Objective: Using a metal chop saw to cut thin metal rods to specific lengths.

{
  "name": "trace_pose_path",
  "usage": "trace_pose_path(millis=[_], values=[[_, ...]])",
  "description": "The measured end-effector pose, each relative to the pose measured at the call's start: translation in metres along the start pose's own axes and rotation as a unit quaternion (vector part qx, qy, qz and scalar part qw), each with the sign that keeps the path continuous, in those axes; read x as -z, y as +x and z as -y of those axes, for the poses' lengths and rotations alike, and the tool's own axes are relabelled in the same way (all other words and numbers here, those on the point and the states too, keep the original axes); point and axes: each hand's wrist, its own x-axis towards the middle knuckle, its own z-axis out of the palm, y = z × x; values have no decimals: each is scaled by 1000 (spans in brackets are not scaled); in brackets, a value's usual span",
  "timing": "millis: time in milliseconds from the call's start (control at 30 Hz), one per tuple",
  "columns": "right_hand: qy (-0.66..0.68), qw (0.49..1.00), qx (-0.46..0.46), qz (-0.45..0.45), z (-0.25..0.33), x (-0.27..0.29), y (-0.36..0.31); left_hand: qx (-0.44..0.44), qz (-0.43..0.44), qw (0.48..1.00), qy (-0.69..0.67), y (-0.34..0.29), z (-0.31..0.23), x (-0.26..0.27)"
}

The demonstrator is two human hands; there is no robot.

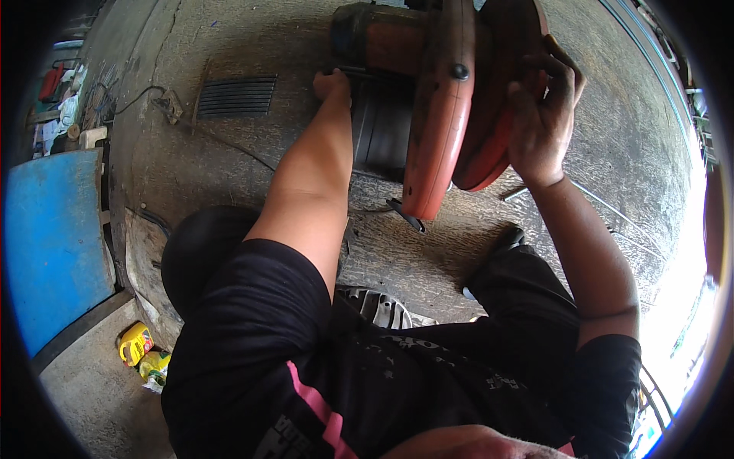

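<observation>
A large orange chop saw (436,145) stands before me, worn and dusty, with its dark motor (359,34) at the far left of it. My right hand (547,115) is closed over the edge of the round blade guard (489,157), thumb on the near side and fingers curled round the far side. My left hand (330,84) is at the left side of the saw's dark base (380,130), fingers curled in; what they grip is hidden. Several dark metal bars (237,96) lie side by side on the floor, left of that hand.
A power cable (222,139) runs across the rough floor (191,168). Thin metal rods (612,208) lie at the right. A blue panel (57,245) stands at the left, with a yellow jug (136,343) below it. Clutter lines the far left edge.
</observation>
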Motion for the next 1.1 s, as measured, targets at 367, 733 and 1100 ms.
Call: trace_pose_path(millis=[367,733,1100], values=[[-3,1000,-13,3,0,1,-2,18,34,998,-56,-11,-5,3],[-7,1000,-1,5,-3,2,-1,254,75,892,-365,-29,-13,7],[-10,1000,-1,0,-3,1,-1,263,116,957,-38,12,-13,49]])
